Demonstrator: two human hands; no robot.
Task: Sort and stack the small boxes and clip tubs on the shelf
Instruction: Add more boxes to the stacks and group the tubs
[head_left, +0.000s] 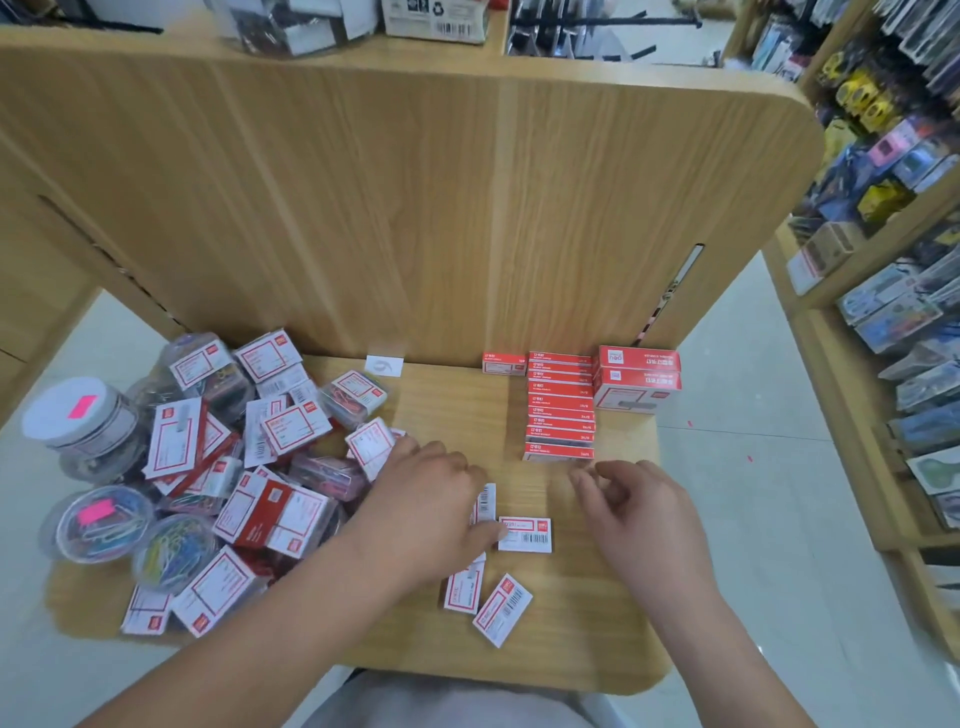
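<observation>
My left hand lies with fingers straight over loose boxes at the shelf's six o'clock. My right hand hovers, loosely curled and empty. Stack at two o'clock, tubs at nine.

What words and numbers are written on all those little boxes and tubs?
"24/6": on the small red boxes in the row.
Recycling sign: on the carton on the upper shelf.
Labels on the white boxes, the tubs and the bigger red boxes: too blurred to read.
</observation>
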